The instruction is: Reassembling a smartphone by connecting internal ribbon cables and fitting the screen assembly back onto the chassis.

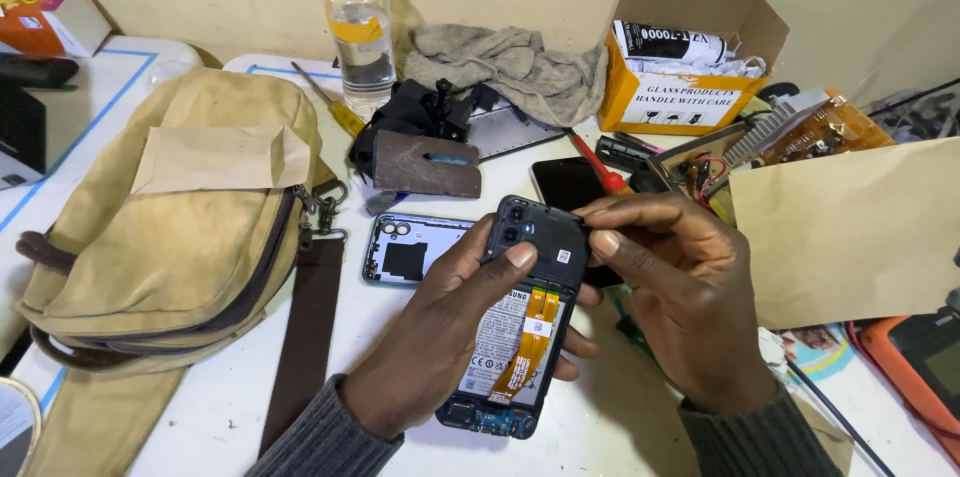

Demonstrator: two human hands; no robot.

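White table (640, 417) (bag (170, 237), bottle (360, 32), box (680, 87)).

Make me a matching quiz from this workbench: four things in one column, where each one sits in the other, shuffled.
Things:
1. opened phone
2. canvas bag
3. water bottle
4. cardboard box

Places:
A. back right, by the wall
B. held in both hands
C. left side of the table
D. back centre, beside a grey rag

Pairs: 1-B, 2-C, 3-D, 4-A

Tan canvas bag (180, 227) with brown strap, black opened phone (520, 327) with orange ribbon cables, light blue back cover (400, 252), orange-and-white cardboard box (680, 97), white table (620, 417)
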